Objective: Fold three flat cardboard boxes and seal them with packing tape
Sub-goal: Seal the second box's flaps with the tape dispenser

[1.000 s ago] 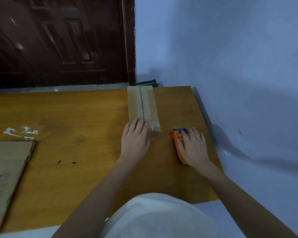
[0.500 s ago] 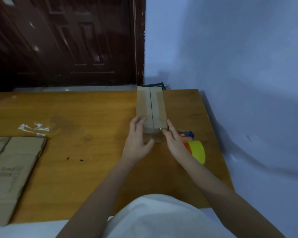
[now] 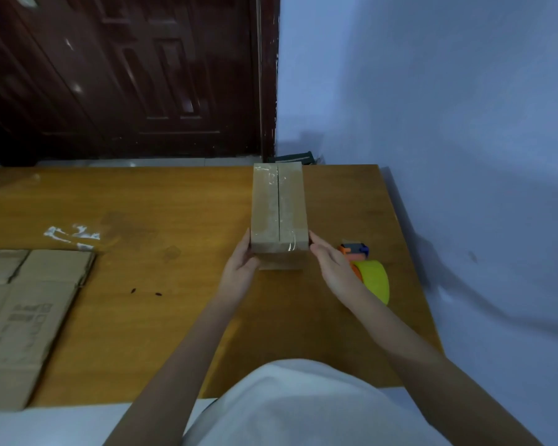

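One box looks done, at least one to go! At the table's (image 3: 174, 333) left edge, flat cardboard (image 3: 29, 313) waits unfolded. Moving right, the left hand (image 3: 239, 272) presses the taped box (image 3: 279, 214) near the far edge, fingers on its left side; the right hand (image 3: 331, 263) clasps its right side. Nearer the right edge, the tape dispenser (image 3: 369, 275) rests idle.

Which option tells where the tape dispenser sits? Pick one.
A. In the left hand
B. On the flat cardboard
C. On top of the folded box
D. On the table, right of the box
D: the tape dispenser lies on the table behind the right hand, to the right of the box.
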`<state>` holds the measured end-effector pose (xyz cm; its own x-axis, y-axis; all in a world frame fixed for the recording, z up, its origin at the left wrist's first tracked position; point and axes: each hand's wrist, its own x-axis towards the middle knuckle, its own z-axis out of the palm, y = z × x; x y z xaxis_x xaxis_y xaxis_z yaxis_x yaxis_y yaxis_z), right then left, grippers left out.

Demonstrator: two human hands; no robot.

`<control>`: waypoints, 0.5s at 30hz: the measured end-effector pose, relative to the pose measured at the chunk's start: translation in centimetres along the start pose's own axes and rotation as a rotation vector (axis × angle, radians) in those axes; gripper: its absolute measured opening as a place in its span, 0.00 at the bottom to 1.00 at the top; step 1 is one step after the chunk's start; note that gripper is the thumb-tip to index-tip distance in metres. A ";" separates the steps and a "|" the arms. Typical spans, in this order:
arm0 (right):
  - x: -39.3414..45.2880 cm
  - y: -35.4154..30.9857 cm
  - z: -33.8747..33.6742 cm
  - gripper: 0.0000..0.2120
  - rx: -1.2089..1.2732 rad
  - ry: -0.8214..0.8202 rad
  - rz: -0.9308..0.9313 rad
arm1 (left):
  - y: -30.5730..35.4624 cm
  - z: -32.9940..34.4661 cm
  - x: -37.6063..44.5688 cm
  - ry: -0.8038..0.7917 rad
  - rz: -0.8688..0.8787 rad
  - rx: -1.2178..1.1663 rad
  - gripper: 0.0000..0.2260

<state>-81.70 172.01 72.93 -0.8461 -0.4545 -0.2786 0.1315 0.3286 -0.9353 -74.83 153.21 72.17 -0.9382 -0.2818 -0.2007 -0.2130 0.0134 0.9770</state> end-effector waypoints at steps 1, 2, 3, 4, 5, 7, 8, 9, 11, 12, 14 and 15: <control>-0.3 0.1 -0.2 0.22 0.011 0.004 -0.006 | -0.2 -0.3 -0.3 -0.016 0.014 0.017 0.29; -0.6 0.2 -0.2 0.22 0.018 0.010 -0.008 | -0.3 -0.4 -0.7 -0.030 0.028 0.057 0.30; -0.8 0.3 -0.1 0.22 0.019 0.014 -0.011 | -0.5 -0.3 -1.0 -0.034 0.048 0.109 0.32; -1.1 0.4 0.0 0.24 0.005 0.011 -0.016 | -0.6 -0.1 -1.4 -0.032 0.073 0.151 0.34; -1.4 0.4 0.3 0.25 -0.027 0.003 -0.025 | -0.7 0.2 -1.6 -0.025 0.100 0.179 0.35; -1.8 0.6 0.7 0.27 -0.084 -0.012 -0.056 | -0.8 0.4 -2.0 -0.002 0.135 0.214 0.35; -1.8 0.8 0.7 0.26 -0.078 -0.007 -0.060 | -0.8 0.4 -2.0 0.006 0.133 0.207 0.33; -1.8 1.0 0.6 0.24 -0.048 0.013 -0.049 | -0.8 0.2 -2.0 0.006 0.117 0.165 0.30; -1.9 1.4 -0.2 0.19 -0.019 0.077 -0.033 | -0.7 -0.6 -1.9 -0.008 0.078 0.058 0.23; -1.9 1.5 -0.7 0.17 -0.047 0.109 -0.044 | -0.6 -1.0 -1.8 -0.013 0.068 0.043 0.22; -2.3 1.6 -1.6 0.15 -0.142 0.124 -0.092 | -0.6 -1.7 -1.5 -0.027 0.085 0.096 0.20; -2.4 1.4 -1.9 0.15 -0.186 0.119 -0.110 | -0.5 -1.9 -1.4 -0.037 0.107 0.130 0.19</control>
<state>-80.41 175.14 72.69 -0.9065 -0.3986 -0.1391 -0.0531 0.4344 -0.8991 -72.88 151.74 72.11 -0.9664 -0.2363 -0.1014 -0.1430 0.1660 0.9757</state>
